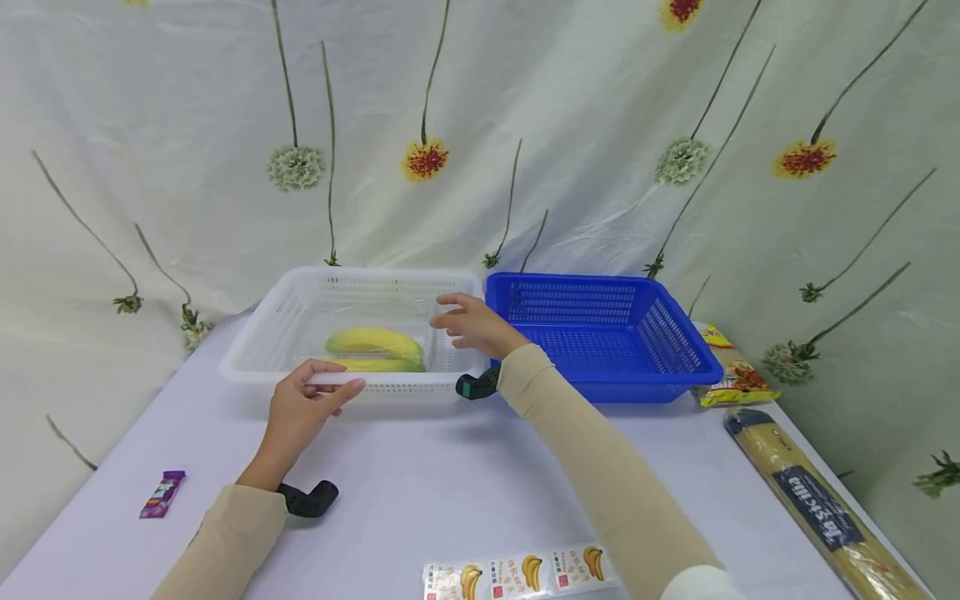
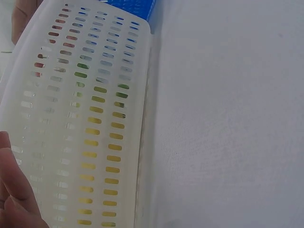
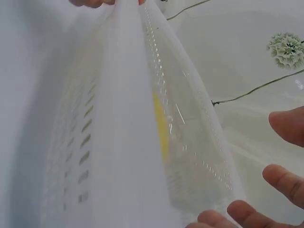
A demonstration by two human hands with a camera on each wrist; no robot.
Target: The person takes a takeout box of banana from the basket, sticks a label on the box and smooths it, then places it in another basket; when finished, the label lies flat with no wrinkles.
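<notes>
Lying far left: a small purple packet [image 1: 162, 495] is resting apart from everything else.
Left hand [image 1: 300, 408]: it is pinching the front rim of the white basket [image 1: 412, 378], probably for steadying it.
White basket: it is standing left of centre, holding yellow-green bananas [image 1: 375, 340] under clear plastic; its walls are likely keeping them contained.
Right hand [image 1: 480, 325]: it is hovering over that basket's right end, fingers loosely spread, gripping nothing.
Banana-printed labels [image 1: 521, 575]: they are lying in a row at the near edge, perhaps for easy reach.
Blue basket [image 1: 637, 389]: it is standing just beside the white one.
Far right: a yellow packet [image 1: 738, 367] and a long pasta pack [image 1: 817, 500] are lying along the side.
Surface: a white tabletop [image 1: 375, 517] is supporting everything.
Room: pale flower-printed fabric [image 1: 585, 92] is hanging behind.
</notes>
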